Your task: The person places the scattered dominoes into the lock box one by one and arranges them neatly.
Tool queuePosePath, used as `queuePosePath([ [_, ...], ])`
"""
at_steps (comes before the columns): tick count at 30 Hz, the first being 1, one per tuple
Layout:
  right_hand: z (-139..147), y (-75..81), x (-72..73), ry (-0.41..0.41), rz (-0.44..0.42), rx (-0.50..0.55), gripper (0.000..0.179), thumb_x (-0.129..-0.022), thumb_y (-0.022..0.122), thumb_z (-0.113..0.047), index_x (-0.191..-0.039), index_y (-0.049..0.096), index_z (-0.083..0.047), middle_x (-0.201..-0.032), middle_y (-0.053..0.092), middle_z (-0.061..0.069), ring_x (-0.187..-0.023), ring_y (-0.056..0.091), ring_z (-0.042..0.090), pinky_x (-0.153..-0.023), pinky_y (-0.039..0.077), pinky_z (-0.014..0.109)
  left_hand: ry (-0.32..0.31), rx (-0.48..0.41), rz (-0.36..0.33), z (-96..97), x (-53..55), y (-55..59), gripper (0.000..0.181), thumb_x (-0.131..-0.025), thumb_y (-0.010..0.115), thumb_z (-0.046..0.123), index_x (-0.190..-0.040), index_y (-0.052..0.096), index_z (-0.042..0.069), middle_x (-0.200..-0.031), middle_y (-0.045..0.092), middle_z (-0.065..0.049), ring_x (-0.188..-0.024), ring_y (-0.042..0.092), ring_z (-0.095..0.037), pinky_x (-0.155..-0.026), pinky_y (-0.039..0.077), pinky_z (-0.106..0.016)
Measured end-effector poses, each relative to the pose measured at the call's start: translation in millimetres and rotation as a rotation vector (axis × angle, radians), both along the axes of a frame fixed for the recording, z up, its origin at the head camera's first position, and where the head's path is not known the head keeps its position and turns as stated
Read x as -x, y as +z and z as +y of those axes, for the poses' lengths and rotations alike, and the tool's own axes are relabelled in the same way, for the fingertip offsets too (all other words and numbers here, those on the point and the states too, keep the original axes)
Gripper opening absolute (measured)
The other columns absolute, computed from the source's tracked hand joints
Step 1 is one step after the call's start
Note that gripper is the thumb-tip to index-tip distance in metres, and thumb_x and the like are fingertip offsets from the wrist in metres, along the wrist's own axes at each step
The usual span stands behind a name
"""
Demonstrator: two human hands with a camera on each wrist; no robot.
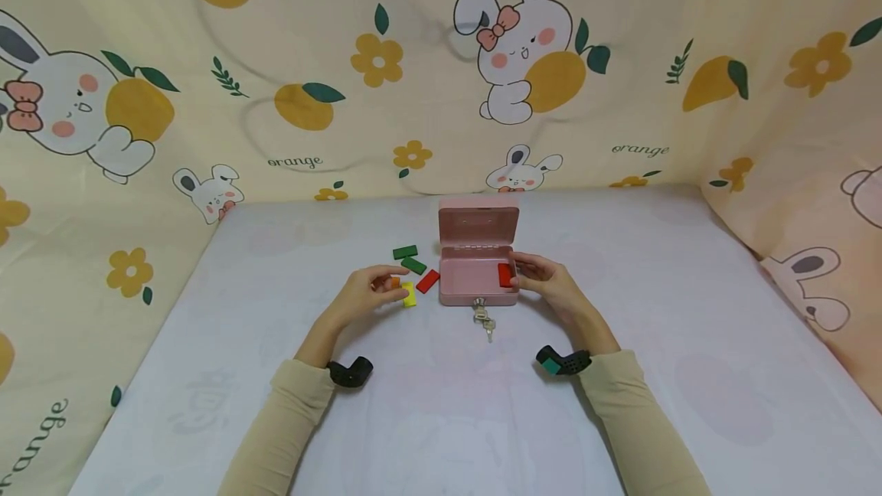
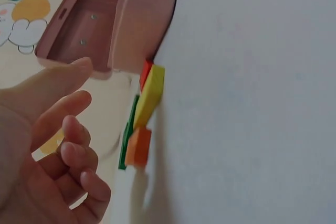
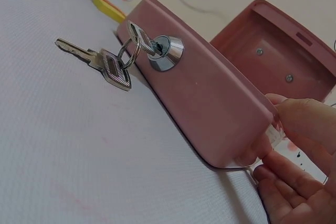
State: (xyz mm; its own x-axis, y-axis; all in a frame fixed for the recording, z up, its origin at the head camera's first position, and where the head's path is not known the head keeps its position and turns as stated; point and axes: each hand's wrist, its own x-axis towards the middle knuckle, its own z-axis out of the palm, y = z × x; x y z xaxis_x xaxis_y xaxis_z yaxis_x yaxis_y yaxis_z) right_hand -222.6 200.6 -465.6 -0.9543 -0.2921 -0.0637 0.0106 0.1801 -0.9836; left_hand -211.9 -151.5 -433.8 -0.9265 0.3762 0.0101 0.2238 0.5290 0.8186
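Note:
A pink metal cash box (image 1: 455, 300) stands with its lid (image 1: 478, 224) raised, and a red block (image 1: 505, 275) lies inside by the right wall. My right hand (image 1: 551, 282) grips that wall, thumb over the rim and fingers along the outside. Keys on a ring (image 3: 116, 69) hang from the front lock (image 3: 170, 53), one key in it. Left of the box, my left hand (image 1: 365, 293) hovers with nothing in its loosely bent fingers, beside an orange block (image 2: 138, 148) and a yellow block (image 2: 151, 95). Another red block (image 1: 428, 281) lies close to the box.
Two green blocks, one (image 1: 405, 252) behind the other (image 1: 414, 265), lie on the white tabletop (image 1: 441, 419) left of the box. A patterned cloth (image 1: 413, 98) with rabbits and oranges hangs behind the table and along its sides.

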Motion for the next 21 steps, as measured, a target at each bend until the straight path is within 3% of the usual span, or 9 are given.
queuePosePath([
  [4,0,0.5,-0.3,0.001,-0.001,0.006,0.060,-0.090,0.066,-0.011,-0.143,0.041,0.003,-0.150,0.039,0.024,-0.142,0.035,0.038,-0.102,0.039,0.010,0.012,0.037,-0.022,-7.4,2.9,-3.4,0.041,-0.084,0.074,0.015,-0.121,0.064,0.003,-0.081,0.050,-0.005,-0.073,0.044,-0.013,-0.063,0.035,-0.019],
  [12,-1,1.9,0.1,-0.005,-0.016,-0.013,0.060,-0.090,0.065,-0.010,-0.143,0.041,0.002,-0.152,0.037,0.022,-0.144,0.033,0.036,-0.115,0.027,0.039,0.021,0.069,-0.059,-20.5,7.9,-8.1,0.047,-0.079,0.077,0.011,-0.123,0.063,0.002,-0.078,0.051,-0.005,-0.069,0.043,-0.013,-0.063,0.035,-0.019],
  [18,-1,1.9,0.7,-0.008,-0.029,-0.024,0.060,-0.090,0.065,-0.012,-0.144,0.041,-0.001,-0.153,0.037,0.019,-0.145,0.033,0.034,-0.115,0.027,0.039,0.029,0.074,-0.123,-25.7,12.2,-11.0,0.051,-0.078,0.078,0.012,-0.126,0.062,0.005,-0.083,0.049,-0.004,-0.072,0.042,-0.014,-0.064,0.033,-0.020],
  [21,-1,2.3,0.1,-0.007,-0.018,-0.032,0.060,-0.090,0.066,-0.013,-0.144,0.041,0.000,-0.152,0.038,0.021,-0.144,0.034,0.035,-0.114,0.031,0.033,0.022,0.091,-0.129,-28.2,13.9,-12.7,0.054,-0.078,0.079,0.013,-0.128,0.061,0.005,-0.084,0.049,-0.003,-0.074,0.042,-0.015,-0.065,0.034,-0.020],
])
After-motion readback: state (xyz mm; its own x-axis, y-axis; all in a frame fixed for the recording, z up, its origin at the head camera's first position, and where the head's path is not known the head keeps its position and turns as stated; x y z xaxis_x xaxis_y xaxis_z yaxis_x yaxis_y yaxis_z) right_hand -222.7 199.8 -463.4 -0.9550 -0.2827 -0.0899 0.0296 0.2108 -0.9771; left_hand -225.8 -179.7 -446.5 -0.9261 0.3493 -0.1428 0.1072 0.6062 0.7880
